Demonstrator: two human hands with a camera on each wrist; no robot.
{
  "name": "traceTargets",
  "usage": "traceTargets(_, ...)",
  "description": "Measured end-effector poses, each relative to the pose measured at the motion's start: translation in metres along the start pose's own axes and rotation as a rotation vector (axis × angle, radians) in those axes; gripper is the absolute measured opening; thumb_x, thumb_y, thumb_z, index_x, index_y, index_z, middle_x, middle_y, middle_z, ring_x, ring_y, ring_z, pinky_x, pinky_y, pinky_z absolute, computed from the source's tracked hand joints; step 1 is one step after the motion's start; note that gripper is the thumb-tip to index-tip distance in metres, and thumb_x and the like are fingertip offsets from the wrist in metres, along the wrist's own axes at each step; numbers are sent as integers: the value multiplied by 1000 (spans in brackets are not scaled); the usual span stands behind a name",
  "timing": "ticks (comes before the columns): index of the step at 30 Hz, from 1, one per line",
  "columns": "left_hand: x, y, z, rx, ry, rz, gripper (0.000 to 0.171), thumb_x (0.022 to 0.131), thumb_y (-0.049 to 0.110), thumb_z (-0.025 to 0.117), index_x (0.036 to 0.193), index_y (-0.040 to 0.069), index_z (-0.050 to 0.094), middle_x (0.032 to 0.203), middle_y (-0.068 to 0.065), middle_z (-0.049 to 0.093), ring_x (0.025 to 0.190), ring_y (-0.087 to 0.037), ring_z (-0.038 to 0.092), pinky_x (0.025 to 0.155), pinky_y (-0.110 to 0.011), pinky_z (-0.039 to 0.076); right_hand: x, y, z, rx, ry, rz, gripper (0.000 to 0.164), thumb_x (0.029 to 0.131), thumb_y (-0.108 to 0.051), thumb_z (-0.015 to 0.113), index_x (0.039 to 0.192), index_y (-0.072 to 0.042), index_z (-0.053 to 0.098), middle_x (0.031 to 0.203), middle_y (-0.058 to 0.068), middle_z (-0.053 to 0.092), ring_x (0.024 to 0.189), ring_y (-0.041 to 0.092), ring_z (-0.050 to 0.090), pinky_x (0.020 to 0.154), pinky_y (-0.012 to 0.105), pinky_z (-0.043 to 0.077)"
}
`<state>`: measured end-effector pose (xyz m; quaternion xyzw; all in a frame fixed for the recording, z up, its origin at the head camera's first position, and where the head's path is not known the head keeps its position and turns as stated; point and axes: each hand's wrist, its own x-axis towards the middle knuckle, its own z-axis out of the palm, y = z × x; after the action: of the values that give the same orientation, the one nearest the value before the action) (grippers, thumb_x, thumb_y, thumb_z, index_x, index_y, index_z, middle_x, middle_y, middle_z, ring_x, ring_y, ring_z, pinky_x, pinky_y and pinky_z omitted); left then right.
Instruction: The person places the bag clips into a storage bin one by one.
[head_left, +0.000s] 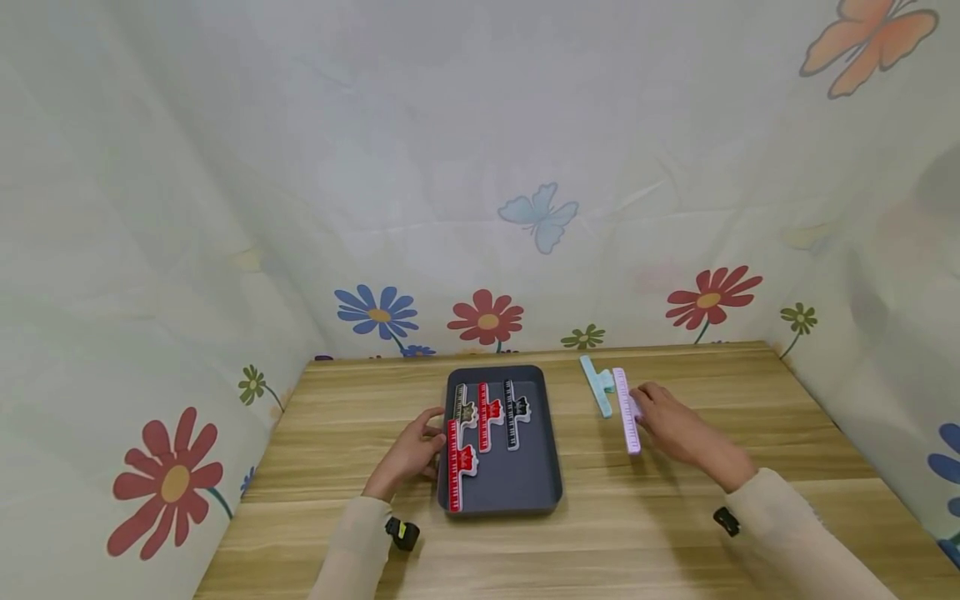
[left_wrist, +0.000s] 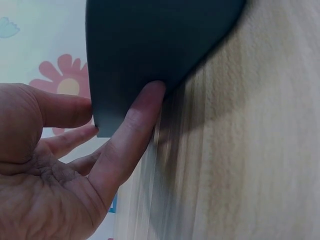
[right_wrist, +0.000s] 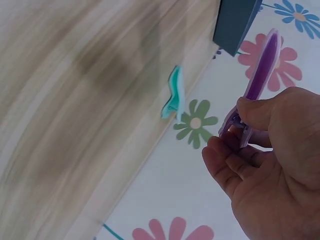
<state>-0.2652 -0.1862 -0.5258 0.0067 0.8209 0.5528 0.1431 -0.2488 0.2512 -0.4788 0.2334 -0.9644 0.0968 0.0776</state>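
My right hand pinches a purple long-jawed clip by its handle, just above the table, with thumb and fingers on the handle in the right wrist view. A light blue clip of the same shape lies on the table to its left. Beside the dark grey tray, my left hand touches the left wall with fairly straight fingers. Several piano-key clips lie in the tray: a red clip at the front left, and behind it a dark patterned clip, another red clip and a black clip.
The wooden table reaches back to a pale curtain printed with flowers and butterflies. Bare tray floor lies to the right of the clips. A strip of table separates the tray from the light blue clip.
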Motion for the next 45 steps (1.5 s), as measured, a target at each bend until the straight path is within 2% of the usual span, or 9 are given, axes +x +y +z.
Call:
traceTargets(7,0,-2,-1,-7,-13,12,52,102,8,47,152,12,32,131,-31,52,79,-27,70,56,-42,61,4,-10,-5,-35,27,-45,43,96,-10,61,131,12,51,124,27,55,115,38,56,97,53,51)
traceTargets(17,1,-2,1,-3,-8,0,51,102,8,46,151,15,34,131,-29,54,84,-27,69,57,-42,62,14,-28,-13,-104,55,-97,43,95,-15,63,129,9,54,119,22,58,110,35,57,95,53,51)
traceTargets(27,4,-4,1,-5,-14,-3,52,102,9,47,151,16,34,131,-28,53,83,-26,68,57,-42,62,24,-42,-14,-113,42,-125,45,96,-19,62,132,7,52,126,21,56,116,35,55,97,53,50)
traceTargets(35,4,-5,-1,-4,-4,-6,51,102,9,47,151,15,34,131,-28,53,83,-26,68,57,-42,62,42,-68,-16,-123,45,-159,45,96,-20,62,131,6,53,125,20,57,115,35,55,96,52,50)
traceTargets(40,5,-5,-1,-6,-12,-8,51,102,9,46,152,16,33,132,-28,52,83,-26,68,58,-41,62,56,-87,-12,-99,9,-151,45,98,-23,59,133,4,52,127,18,55,119,34,54,99,52,49)
traceTargets(45,6,-6,0,-8,-10,-8,51,102,9,46,152,16,33,132,-29,52,86,-27,69,58,-42,62,68,-100,1,-101,-26,-165,46,97,-25,59,133,4,53,127,17,55,119,33,53,101,50,48)
